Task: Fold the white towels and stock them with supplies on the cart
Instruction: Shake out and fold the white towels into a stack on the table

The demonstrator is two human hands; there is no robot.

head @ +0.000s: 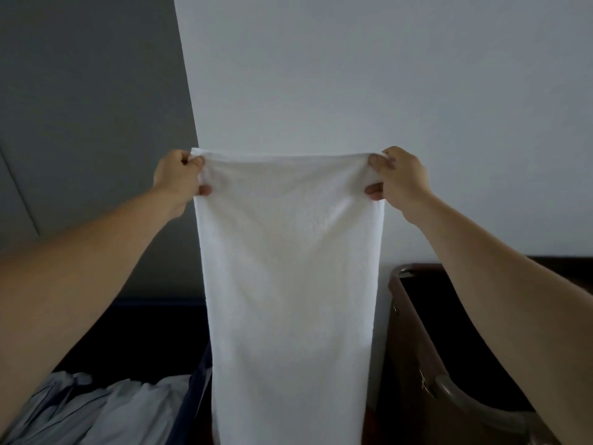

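Low at the far left, a heap of pale blue-grey linen point(86, 409) lies crumpled in a dark bin; the bin's navy edge point(200, 374) runs up just beside the hanging cloth. Grey wall panel point(90, 107) behind, white wall point(385, 75) to its right.

Left hand point(175, 178) raised at arm's length, fingers curled, pinching the top left corner of the white towel point(290, 284). Thumb tip point(196, 162) presses the hem from the near side; one fingertip shows lower on the towel's left edge. Remaining fingers are hidden behind the cloth.

Towel hangs flat and vertical between the two hands, top hem pulled taut, lower end running out of view at the bottom.

Right hand point(402, 178) mirrors this: thumb and a lower fingertip point(375, 191) on the near face at the top right corner, other fingers behind.

Far right, a brown cart point(414, 332) with a grey rounded rail point(465, 399), beneath the right forearm.
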